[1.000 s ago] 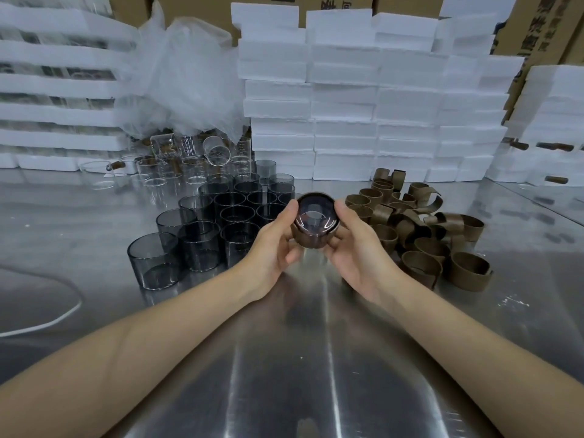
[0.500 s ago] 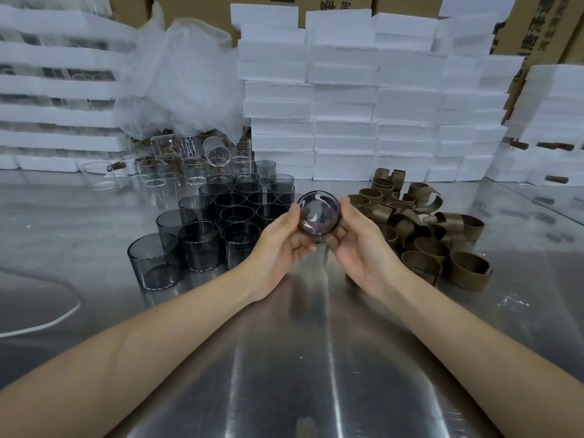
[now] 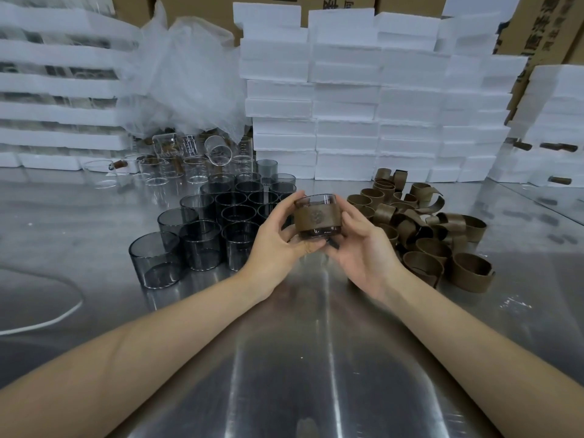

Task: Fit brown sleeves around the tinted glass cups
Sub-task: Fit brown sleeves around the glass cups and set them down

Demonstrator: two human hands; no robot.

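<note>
Head cam: gripping one tinted glass cup (image 3: 317,199) in left hand (image 3: 278,240) and right hand (image 3: 363,252) over the steel table (image 3: 284,358), brown sleeve (image 3: 316,217) wrapping it. Sitting behind: bare cups (image 3: 202,245) left, loose sleeves (image 3: 423,230) right, foam blocks (image 3: 347,99) farthest back.

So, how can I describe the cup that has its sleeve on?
On the steel table, bare tinted cups stand left and loose brown sleeves lie right. Between them the left hand and right hand hold one cup, the only one wearing a sleeve.
</note>
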